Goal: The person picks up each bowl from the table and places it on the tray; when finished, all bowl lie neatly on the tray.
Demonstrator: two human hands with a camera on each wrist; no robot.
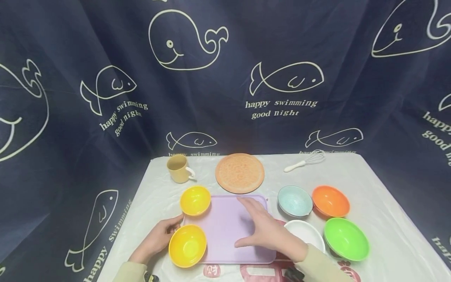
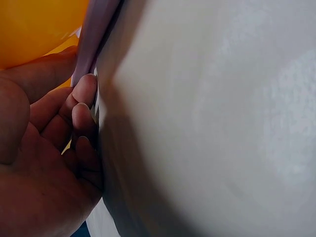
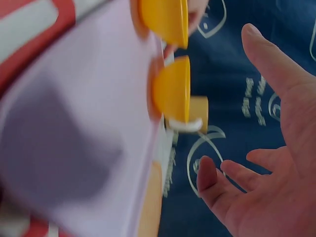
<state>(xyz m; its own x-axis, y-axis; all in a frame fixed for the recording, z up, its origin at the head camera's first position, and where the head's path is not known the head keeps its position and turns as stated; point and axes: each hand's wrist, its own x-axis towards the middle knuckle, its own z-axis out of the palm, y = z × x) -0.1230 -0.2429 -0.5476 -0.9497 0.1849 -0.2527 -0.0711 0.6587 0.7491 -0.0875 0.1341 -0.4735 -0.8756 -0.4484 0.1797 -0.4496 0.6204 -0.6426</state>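
Note:
A light purple tray (image 1: 229,231) lies on the table with two yellow bowls, one far (image 1: 195,200) and one near (image 1: 187,246), along its left side. My left hand (image 1: 163,234) is at the tray's left edge, between these bowls. In the left wrist view, the thumb and curled fingers (image 2: 85,89) of that hand pinch the tray's rim (image 2: 94,39). Above the right half of the tray hovers my right hand (image 1: 265,229), thumb and fingers spread wide with nothing between them. The right wrist view shows its palm beside the tray.
Blue (image 1: 295,201), orange (image 1: 330,201), white (image 1: 305,234) and green (image 1: 346,239) bowls stand to the right of the tray. A tan mug (image 1: 177,169), a round brown board (image 1: 239,173) and a whisk (image 1: 304,160) are at the back, before a dark curtain (image 1: 225,98).

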